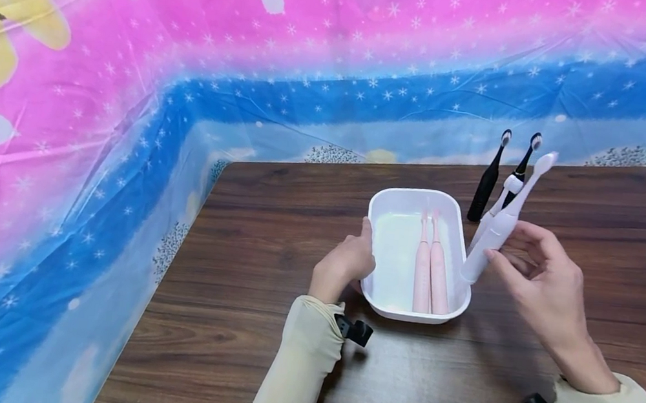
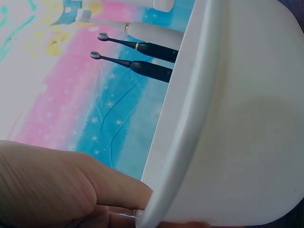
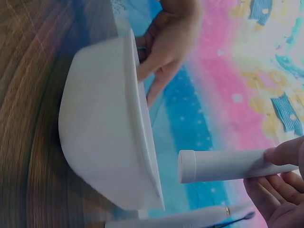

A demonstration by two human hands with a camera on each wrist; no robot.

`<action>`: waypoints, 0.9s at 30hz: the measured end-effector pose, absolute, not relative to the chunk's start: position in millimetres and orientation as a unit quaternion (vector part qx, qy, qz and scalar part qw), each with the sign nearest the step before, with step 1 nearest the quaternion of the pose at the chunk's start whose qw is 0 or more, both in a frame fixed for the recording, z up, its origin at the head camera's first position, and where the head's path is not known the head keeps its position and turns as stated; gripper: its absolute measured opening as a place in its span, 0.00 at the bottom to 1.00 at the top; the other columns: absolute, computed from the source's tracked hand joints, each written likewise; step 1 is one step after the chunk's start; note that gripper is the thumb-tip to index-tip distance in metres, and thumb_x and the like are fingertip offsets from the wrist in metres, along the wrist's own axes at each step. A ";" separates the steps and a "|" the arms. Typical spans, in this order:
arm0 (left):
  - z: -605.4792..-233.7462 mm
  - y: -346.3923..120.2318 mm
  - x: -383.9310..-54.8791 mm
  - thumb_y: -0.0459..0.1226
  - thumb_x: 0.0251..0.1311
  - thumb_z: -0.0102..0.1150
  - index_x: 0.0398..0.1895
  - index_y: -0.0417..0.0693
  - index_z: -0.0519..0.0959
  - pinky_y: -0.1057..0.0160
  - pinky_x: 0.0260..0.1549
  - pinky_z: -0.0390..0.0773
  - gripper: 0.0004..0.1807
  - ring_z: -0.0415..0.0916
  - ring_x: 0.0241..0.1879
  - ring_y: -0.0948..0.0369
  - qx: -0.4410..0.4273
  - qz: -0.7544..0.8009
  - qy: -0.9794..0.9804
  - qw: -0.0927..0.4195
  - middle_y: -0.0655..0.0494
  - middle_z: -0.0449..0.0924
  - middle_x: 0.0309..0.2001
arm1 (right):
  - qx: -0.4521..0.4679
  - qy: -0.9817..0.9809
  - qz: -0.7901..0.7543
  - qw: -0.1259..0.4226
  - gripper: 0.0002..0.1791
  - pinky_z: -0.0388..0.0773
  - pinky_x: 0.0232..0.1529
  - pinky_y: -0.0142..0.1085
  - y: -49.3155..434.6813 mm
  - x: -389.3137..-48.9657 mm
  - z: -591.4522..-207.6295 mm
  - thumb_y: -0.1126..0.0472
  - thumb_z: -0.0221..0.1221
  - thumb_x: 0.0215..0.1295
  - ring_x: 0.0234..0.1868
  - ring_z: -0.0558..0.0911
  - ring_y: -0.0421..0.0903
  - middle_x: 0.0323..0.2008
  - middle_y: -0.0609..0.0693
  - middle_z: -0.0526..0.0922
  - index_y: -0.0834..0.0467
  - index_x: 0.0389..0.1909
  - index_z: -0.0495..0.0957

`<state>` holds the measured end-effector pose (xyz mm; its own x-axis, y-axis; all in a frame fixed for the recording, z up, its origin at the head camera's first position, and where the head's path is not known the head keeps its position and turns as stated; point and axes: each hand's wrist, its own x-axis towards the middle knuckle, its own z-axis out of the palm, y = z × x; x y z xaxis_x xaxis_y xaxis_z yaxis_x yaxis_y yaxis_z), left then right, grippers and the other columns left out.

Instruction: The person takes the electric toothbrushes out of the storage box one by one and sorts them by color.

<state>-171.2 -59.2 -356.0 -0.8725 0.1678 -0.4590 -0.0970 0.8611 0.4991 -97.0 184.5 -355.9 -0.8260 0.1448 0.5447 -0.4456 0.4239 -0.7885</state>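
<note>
A pink-and-blue cloth (image 1: 328,27) hung behind a dark wooden bench (image 1: 251,220). On it sat a white bin (image 1: 396,254), two pink brushes (image 1: 438,277) lying side by side inside. The left hand (image 1: 345,260) gripped the bin's left rim. The right hand (image 1: 549,281) pinched a white brush (image 1: 491,243) between thumb and fingers, head up, its base near the bin's right rim; whether over or beside it could not be told. Just beyond, two black brushes (image 1: 482,194) and another white one (image 1: 499,202) stood upright.
</note>
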 end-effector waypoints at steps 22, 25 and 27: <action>-356.6 -58.8 -171.3 0.33 0.70 0.39 0.77 0.52 0.30 0.54 0.29 0.83 0.40 0.79 0.18 0.56 0.015 0.270 0.928 0.255 0.36 0.67 0.61 | -0.023 -0.802 0.506 0.317 0.26 0.74 0.43 0.15 227.4 -118.7 -381.3 0.73 0.67 0.52 0.42 0.79 0.25 0.41 0.32 0.77 0.59 0.54 0.74; -356.7 -58.6 -171.9 0.33 0.71 0.39 0.77 0.52 0.29 0.54 0.29 0.83 0.40 0.79 0.18 0.56 0.014 0.272 0.927 0.259 0.36 0.69 0.59 | -0.030 -0.806 0.502 0.313 0.26 0.74 0.43 0.15 230.6 -123.1 -385.9 0.72 0.67 0.52 0.42 0.79 0.25 0.41 0.32 0.77 0.59 0.54 0.74; -356.6 -58.7 -172.2 0.33 0.71 0.38 0.76 0.52 0.29 0.54 0.29 0.83 0.40 0.79 0.18 0.56 0.014 0.270 0.927 0.260 0.36 0.68 0.60 | -0.036 -0.811 0.497 0.307 0.26 0.73 0.43 0.15 232.7 -126.4 -389.3 0.71 0.67 0.53 0.42 0.78 0.24 0.42 0.33 0.76 0.59 0.54 0.73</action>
